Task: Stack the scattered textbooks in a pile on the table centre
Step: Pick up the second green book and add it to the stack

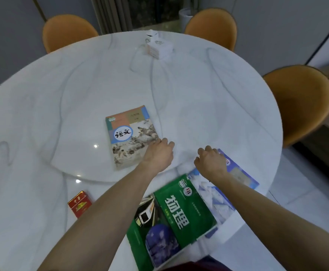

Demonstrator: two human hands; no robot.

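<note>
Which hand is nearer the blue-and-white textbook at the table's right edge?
Right. The right hand rests on the far end of the blue-and-white textbook, fingers curled over its edge. The left hand is off to the left, touching the corner of the illustrated textbook instead.

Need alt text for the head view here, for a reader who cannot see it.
A person's left hand rests at the corner of a painted-cover textbook on a round white marble table, while the right hand touches a blue book partly under a green book. A red pack lies near left; orange chairs surround the table.
</note>
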